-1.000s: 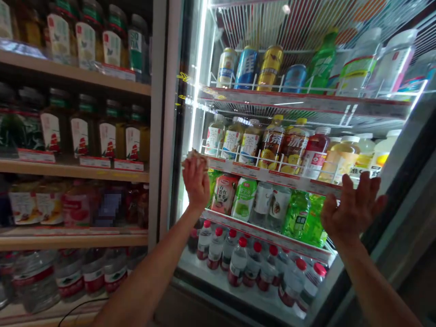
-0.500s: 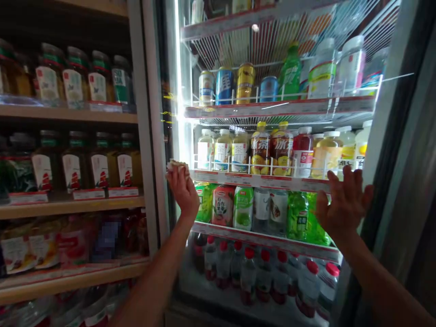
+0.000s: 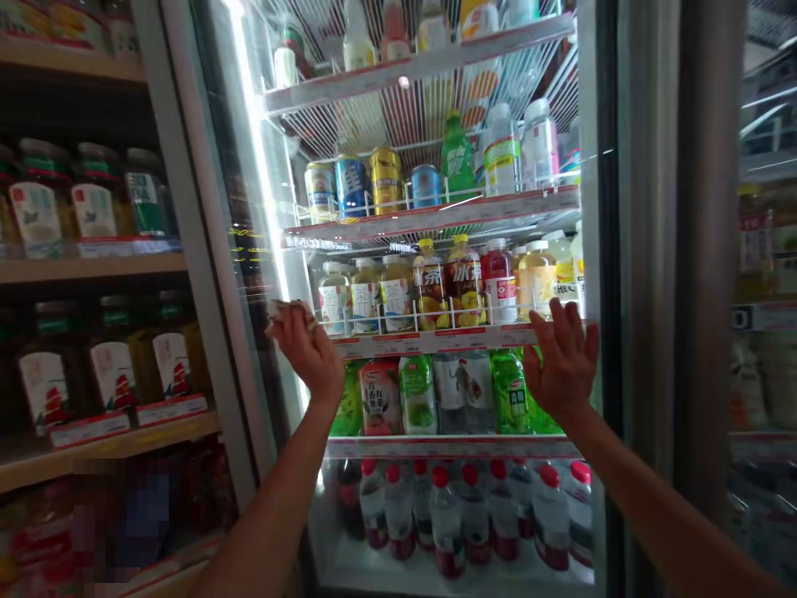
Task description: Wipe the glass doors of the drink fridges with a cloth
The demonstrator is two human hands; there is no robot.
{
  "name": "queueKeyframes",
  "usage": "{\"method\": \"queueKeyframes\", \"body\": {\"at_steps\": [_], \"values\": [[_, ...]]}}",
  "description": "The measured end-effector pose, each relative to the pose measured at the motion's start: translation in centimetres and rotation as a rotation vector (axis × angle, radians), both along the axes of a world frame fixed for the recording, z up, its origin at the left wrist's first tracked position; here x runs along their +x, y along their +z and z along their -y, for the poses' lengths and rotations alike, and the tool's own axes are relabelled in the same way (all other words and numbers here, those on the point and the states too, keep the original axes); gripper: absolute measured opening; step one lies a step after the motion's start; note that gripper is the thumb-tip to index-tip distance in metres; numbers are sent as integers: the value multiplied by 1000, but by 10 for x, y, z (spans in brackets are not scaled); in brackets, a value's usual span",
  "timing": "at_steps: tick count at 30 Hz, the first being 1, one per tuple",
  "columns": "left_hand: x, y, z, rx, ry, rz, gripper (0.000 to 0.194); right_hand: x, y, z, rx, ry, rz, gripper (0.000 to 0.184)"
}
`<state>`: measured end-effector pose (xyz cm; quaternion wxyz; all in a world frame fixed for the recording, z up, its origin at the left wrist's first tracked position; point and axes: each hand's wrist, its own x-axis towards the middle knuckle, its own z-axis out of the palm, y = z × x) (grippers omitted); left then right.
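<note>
My left hand is closed around a crumpled pale cloth by the left side of a lit drinks fridge's glass door, level with the middle shelf. Toward the door's right side, my right hand is held up with palm forward and fingers spread, nothing in it. I cannot tell whether its palm touches the glass. Behind the glass, bottles of iced tea and other drinks line the middle shelf. Below stand green bottles and several red-capped bottles.
Cans and taller bottles fill the upper fridge shelves. On the left, wooden shelves hold large jars and price tags. A metal door frame rises at the right, with more stocked shelves beyond it.
The view has turned to the right, so the fridge sits further left and shelves beyond its right frame show. Both hands keep about the same places against the door; the left still grips the cloth.
</note>
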<state>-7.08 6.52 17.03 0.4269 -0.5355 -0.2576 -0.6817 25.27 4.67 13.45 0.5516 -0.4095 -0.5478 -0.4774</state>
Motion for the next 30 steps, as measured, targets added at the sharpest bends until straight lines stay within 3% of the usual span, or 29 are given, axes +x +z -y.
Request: {"method": "queueKeyframes", "body": {"at_steps": [2, 5, 7, 9, 13, 15, 18, 20, 22, 26, 28, 30], "values": [[19, -7, 2, -36, 19, -93, 48, 0, -1, 0, 14, -8, 4, 59], [51, -27, 7, -137, 63, -507, 43, 0, -1, 2, 13, 4, 3, 58], [52, -29, 9, -159, 88, -663, 42, 1, 6, 5, -7, 22, -3, 58], [37, -18, 6, -135, 92, -535, 43, 1, 18, 8, -18, 42, -5, 58], [15, 11, -1, -57, 66, -37, 42, -4, 47, 9, -27, 34, -16, 55], [27, 11, 1, -65, 68, -77, 42, -7, 54, 7, -56, 10, -9, 54], [58, 0, 8, -119, 83, -467, 43, -9, 53, 4, -68, -6, 7, 55], [63, 0, 10, -146, 98, -648, 42, -8, 51, 3, -61, -2, 15, 56], [47, 11, 8, -127, 113, -599, 41, -6, 50, 3, -60, 1, 27, 56], [2, 41, -5, 0, 102, -211, 44, -6, 50, 2, -53, -9, 25, 58], [5, 41, -6, 12, 103, -179, 44, -8, 50, 2, -50, -17, 21, 58], [28, 30, -2, -19, 114, -323, 43, -8, 49, 2, -47, -26, 24, 58]]}}
